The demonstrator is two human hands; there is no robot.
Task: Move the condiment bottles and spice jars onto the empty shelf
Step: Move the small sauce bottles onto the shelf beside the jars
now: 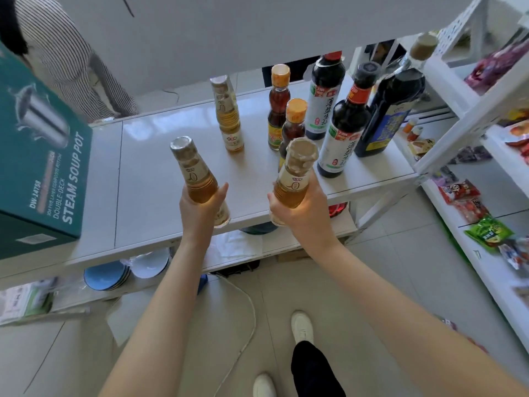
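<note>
Slim clear glass bottle of amber liquid (197,179) is held with left hand (201,209) curled round its lower body; identical bottle (293,181) likewise in right hand (302,214). White shelf board (148,167) lies beneath and beyond both hands. Glass judged heavy, slick, breakable: body grip favoured.

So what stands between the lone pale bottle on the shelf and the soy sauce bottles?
In the head view: the far orange-capped bottle and the near orange-capped bottle, partly hidden by the pale bottle in the right hand.
</note>
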